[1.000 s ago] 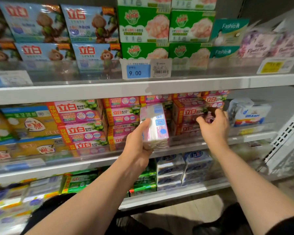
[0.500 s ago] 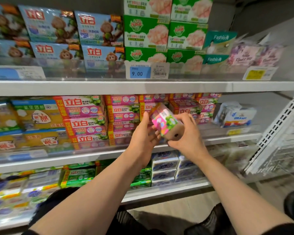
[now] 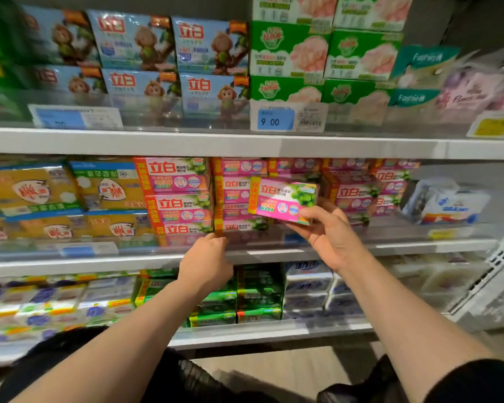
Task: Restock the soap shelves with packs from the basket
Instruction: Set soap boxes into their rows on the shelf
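The right hand (image 3: 330,237) pinches a pink soap pack (image 3: 282,201), stacked pink packs (image 3: 236,196) just behind it. Left of the grip, the left hand (image 3: 205,264) reaches the shelf lip (image 3: 274,251); whether it holds anything I cannot tell

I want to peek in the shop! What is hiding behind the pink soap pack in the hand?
Behind the pink rectangular soap pack held by the right hand are stacked matching pink packs on the middle white shelf. Whatever lies directly behind it is covered.

A shop aisle: tiered shelves (image 3: 245,144) stacked with boxed soap packs (image 3: 175,181) behind price tags (image 3: 275,120).
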